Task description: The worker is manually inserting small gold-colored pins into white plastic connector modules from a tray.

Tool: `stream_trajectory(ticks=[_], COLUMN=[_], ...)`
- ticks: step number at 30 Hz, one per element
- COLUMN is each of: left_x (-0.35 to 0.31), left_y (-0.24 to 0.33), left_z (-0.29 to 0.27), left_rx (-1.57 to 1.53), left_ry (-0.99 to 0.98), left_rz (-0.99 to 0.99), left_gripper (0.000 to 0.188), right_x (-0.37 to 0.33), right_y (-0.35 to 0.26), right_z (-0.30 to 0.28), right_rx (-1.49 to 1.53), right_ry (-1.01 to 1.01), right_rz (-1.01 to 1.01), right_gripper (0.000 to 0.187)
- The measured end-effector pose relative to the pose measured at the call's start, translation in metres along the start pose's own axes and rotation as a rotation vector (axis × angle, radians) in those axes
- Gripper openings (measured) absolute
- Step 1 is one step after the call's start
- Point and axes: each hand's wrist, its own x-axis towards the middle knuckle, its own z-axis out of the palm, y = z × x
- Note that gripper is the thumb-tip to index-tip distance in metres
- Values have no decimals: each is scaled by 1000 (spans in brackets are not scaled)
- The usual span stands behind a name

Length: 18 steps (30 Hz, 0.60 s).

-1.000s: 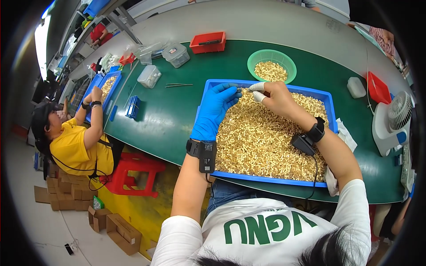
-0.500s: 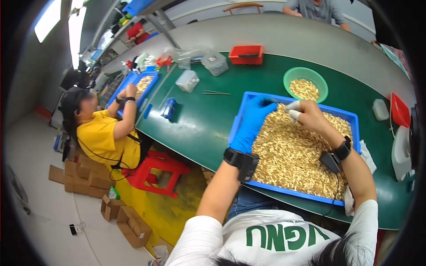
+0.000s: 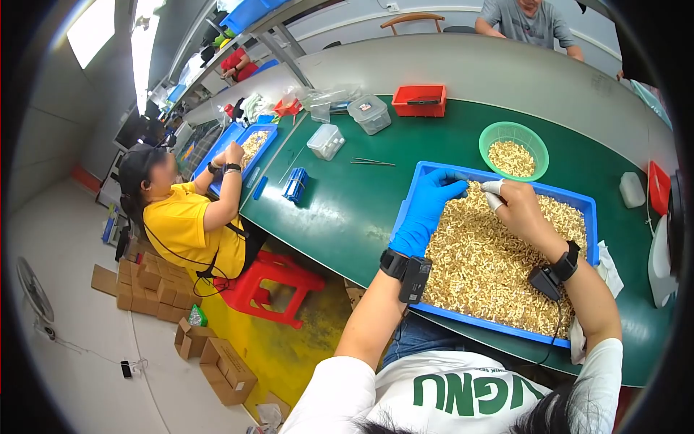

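Observation:
A blue tray (image 3: 497, 328) in front of me is filled with small gold-coloured metal pieces (image 3: 481, 267). Over its far side is my left hand (image 3: 431, 201) in a blue glove, fingers and thumb drawn together in a pinch. Facing it closely, my right hand (image 3: 522, 211) is bare apart from white finger covers, its thumb and fingertips pressed together. Whatever lies between the fingertips of either hand is too small to make out. Just beyond the tray stands a round green basket (image 3: 538, 147) with more gold-coloured pieces inside.
Tweezers (image 3: 372, 161), a blue bundle (image 3: 295, 185), two clear plastic boxes and a red bin (image 3: 419, 101) lie on the green table (image 3: 340, 231). A person in yellow (image 3: 189, 224) works at another blue tray on the left. A red stool (image 3: 278, 286) stands beside the table.
The whole view has shifted, so things sit slightly farther right and lower. Both hands stay close together over the tray's far side, with only slight finger movement.

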Motion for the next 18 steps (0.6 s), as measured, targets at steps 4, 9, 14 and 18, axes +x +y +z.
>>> stream_trajectory(ticks=[4,9,14,18], left_x=[-1,-2,-4,-3], left_y=[-4,-3,-1,-1], left_z=[5,2,8,7], left_rx=[17,11,-11,40], left_ry=[51,12,-6,4], left_rz=[-73,-108,-96,-93], left_gripper=[15,20,22,23], right_x=[1,4,6,4], right_y=[3,2,1,4], right_z=[0,-5,-8,-6], right_rx=[-57,-25,-134,-127], right_ry=[-8,12,42,45], right_rz=[22,44,-50,-53], right_gripper=[15,14,15,15])
